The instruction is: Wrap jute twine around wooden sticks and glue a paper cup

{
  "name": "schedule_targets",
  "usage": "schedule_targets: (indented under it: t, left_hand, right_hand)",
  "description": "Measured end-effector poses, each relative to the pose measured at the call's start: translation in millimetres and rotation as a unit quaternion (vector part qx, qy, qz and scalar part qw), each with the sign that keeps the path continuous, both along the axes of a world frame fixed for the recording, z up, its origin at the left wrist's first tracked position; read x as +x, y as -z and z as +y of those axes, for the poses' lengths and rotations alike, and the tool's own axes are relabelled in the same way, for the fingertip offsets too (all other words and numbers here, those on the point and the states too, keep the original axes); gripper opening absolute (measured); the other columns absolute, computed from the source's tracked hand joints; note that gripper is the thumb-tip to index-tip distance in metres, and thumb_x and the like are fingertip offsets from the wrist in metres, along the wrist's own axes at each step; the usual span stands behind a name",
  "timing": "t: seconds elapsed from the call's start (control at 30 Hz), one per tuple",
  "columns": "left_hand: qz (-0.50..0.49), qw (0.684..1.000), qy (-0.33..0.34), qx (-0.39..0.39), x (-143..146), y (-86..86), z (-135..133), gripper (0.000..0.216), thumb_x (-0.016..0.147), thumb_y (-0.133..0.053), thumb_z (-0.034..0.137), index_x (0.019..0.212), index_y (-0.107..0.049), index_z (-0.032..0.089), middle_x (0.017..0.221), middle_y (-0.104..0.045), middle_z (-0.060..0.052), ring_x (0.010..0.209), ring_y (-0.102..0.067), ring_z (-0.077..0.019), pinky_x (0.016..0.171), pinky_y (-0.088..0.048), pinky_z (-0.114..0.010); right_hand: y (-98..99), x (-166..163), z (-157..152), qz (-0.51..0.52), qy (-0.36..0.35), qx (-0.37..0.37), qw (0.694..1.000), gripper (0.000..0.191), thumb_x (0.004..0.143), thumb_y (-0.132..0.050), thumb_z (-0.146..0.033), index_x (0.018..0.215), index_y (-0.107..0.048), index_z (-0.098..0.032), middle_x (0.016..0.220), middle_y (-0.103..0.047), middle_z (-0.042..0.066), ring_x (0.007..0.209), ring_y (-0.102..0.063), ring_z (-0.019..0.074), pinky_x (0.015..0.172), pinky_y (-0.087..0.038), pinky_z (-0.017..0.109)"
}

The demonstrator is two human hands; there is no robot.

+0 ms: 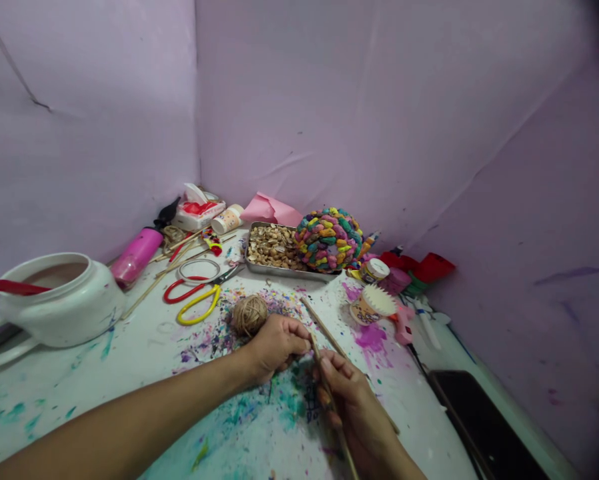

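Observation:
My left hand [275, 345] rests on the paint-splattered table [129, 373], fingers curled and pinched at the end of a thin wooden stick [313, 348]. My right hand [349, 393] is closed around the same stick lower down, and the stick runs on past my wrist. A second stick [324, 327] lies on the table just beyond, pointing up-left. A ball of brown twine [249, 315] sits right behind my left hand, touching or nearly touching it.
A white pot [62, 300] with a red tool stands at the left. Scissors [197, 297], a pink bottle [137, 257], a metal tray of shells [274, 250], a multicoloured woven ball [328, 239], paper cups [372, 303] and a dark tablet [479, 420] surround the work spot. Purple walls close in.

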State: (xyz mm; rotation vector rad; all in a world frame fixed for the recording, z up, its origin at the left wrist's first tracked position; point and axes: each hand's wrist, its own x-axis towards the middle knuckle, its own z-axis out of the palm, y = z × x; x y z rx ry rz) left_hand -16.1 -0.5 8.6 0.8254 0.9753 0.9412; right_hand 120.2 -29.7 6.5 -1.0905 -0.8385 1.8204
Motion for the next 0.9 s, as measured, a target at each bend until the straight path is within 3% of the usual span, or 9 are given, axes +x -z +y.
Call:
schedule_targets:
  t: [0.23,0.53,0.67,0.9]
  left_hand:
    - [-0.003,1.0,0.013,0.005,-1,-2.8,0,0.012,0.053,-0.06,0.023,0.057,-0.052,0.015,0.029,-0.035,0.011,0.024,-0.019,-0.0016,0.028,-0.008,-0.018]
    - [-0.012,1.0,0.018,0.009,-1,-0.6,-1,0.014,0.052,-0.061,0.024,0.056,-0.052,0.014,0.035,-0.043,0.008,0.025,-0.022,-0.0013,0.028,-0.011,-0.018]
    - [-0.003,1.0,-0.01,0.005,2,2.3,-1,0.014,0.052,-0.061,0.023,0.055,-0.049,0.016,0.033,-0.038,0.01,0.026,-0.021,-0.0017,0.028,-0.009,-0.018]
    - [-0.014,1.0,0.014,-0.007,1,-1.0,-1,0.014,0.054,-0.061,0.023,0.059,-0.052,0.014,0.035,-0.037,0.01,0.029,-0.019,-0.0013,0.031,-0.007,-0.019]
  right_hand:
    - [11.7,6,5,-0.011,-0.037,0.036,0.999,0.034,0.065,-0.066,-0.043,0.058,-0.052,-0.013,0.034,-0.044,-0.007,0.023,-0.023,-0.0009,0.024,-0.015,0.011]
    - [9.2,2,2,0.013,-0.043,0.008,0.999,0.032,0.064,-0.068,-0.041,0.06,-0.053,-0.013,0.036,-0.044,-0.007,0.024,-0.026,-0.0001,0.024,-0.021,0.011]
    - [7.8,2,1,-0.048,-0.011,0.041,0.998,0.035,0.057,-0.074,-0.04,0.071,-0.055,-0.014,0.045,-0.048,-0.006,0.031,-0.035,0.0035,0.024,-0.027,0.011]
    - [5.2,5,2,-0.099,0.036,0.028,0.994,0.034,0.053,-0.076,-0.038,0.06,-0.053,-0.014,0.04,-0.045,-0.007,0.032,-0.032,0.0025,0.028,-0.026,0.012]
